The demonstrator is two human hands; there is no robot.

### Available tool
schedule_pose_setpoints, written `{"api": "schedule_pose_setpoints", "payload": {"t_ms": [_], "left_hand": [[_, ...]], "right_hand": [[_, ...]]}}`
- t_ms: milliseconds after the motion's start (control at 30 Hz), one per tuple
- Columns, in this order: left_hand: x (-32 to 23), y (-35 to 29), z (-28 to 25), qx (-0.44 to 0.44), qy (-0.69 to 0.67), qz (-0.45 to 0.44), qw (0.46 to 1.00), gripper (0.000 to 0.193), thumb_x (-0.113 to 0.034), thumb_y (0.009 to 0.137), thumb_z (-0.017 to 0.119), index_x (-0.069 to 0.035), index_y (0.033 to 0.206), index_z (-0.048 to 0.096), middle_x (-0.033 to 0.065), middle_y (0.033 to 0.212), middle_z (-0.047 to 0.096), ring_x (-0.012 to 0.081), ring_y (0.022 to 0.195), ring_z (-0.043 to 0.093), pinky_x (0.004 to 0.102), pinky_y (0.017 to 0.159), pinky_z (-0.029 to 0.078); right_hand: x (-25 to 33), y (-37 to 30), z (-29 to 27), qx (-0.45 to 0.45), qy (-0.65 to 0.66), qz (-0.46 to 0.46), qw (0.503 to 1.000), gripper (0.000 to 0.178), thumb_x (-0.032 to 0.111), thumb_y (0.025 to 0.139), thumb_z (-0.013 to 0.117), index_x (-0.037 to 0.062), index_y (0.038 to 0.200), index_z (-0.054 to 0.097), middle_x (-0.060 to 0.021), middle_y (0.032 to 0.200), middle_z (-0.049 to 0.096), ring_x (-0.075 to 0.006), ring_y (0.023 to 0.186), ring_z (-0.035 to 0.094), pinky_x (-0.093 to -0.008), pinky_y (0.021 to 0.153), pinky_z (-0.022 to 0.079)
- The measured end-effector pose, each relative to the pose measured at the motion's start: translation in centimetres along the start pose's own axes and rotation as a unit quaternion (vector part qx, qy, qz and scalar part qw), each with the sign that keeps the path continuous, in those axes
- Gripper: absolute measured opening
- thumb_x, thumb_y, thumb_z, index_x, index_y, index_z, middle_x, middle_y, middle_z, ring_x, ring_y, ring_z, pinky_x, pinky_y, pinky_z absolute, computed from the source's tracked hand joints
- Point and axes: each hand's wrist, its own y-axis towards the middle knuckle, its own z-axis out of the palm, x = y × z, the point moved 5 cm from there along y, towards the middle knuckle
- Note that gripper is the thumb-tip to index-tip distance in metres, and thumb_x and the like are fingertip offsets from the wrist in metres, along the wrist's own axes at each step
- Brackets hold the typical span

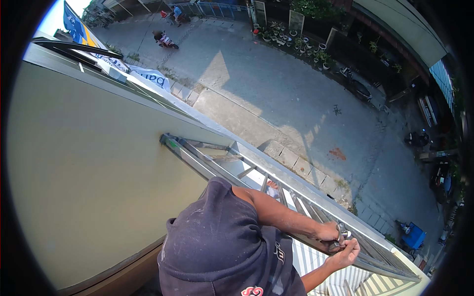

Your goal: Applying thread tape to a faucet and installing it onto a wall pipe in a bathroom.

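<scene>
My left hand (328,231) is closed around a small grey metal piece (340,229) with a curved shape; its exact kind is not clear. Close against it, my right hand (347,252) has its fingers pinched on the same piece, by a small pale end. Both hands are over the long grey metal frame of a ladder (291,200), which runs from upper left to lower right with rungs across it. My dark sleeve (212,241) covers much of the lower middle. What looks like a bare foot (272,184) shows between the rungs.
A cream wall (94,163) fills the left. Past a pale ledge (237,140), the street (286,93) lies far below, with a rider on a motorbike (166,41), parked motorbikes, potted plants (306,47) and a blue box (414,237). Striped pale roofing (340,274) lies beneath my arms.
</scene>
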Motion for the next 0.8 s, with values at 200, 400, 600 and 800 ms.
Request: {"api": "schedule_pose_setpoints", "payload": {"t_ms": [200, 400, 600, 800], "left_hand": [[1.2, 1.2, 0.0, 0.033, -0.011, 0.012, 0.999, 0.014, -0.018, 0.078, 0.075, -0.004, 0.082, 0.073, 0.0031, 0.079, 0.068, 0.0112, 0.074, 0.061, 0.0285, 0.064, 0.047], [0.7, 1.2, -0.3, 0.023, 0.033, 0.012, 0.999, 0.014, -0.018, 0.08, 0.073, -0.005, 0.084, 0.072, 0.0029, 0.078, 0.067, 0.012, 0.071, 0.06, 0.0297, 0.062, 0.046], [0.5, 0.7, -0.4, 0.004, 0.062, -0.016, 0.998, 0.016, -0.021, 0.082, 0.074, -0.005, 0.086, 0.072, 0.0032, 0.078, 0.067, 0.0118, 0.066, 0.059, 0.0299, 0.056, 0.044], [0.7, 0.8, -0.3, 0.023, 0.045, -0.014, 0.999, 0.019, -0.023, 0.081, 0.074, -0.005, 0.087, 0.073, 0.0017, 0.078, 0.067, 0.0117, 0.065, 0.06, 0.0287, 0.054, 0.044]], "right_hand": [[0.0, -0.7, -0.7, -0.039, 0.002, 0.013, 0.999, 0.031, 0.027, 0.096, 0.072, 0.0037, 0.083, 0.055, 0.001, 0.067, 0.051, -0.0072, 0.06, 0.047, -0.0207, 0.054, 0.04], [-1.0, -0.8, -1.0, -0.032, -0.009, 0.039, 0.999, 0.029, 0.026, 0.096, 0.071, 0.0011, 0.089, 0.058, -0.0032, 0.075, 0.057, -0.0108, 0.069, 0.054, -0.0235, 0.065, 0.046], [-0.3, -1.1, -0.9, 0.034, -0.012, 0.003, 0.999, 0.026, 0.026, 0.1, 0.065, 0.0013, 0.104, 0.058, -0.0058, 0.087, 0.06, -0.0127, 0.081, 0.057, -0.0255, 0.075, 0.046], [0.2, -1.2, -0.9, 0.052, -0.013, 0.007, 0.999, 0.024, 0.022, 0.101, 0.062, 0.0035, 0.111, 0.053, -0.0067, 0.092, 0.06, -0.0135, 0.086, 0.057, -0.0264, 0.079, 0.045]]}}
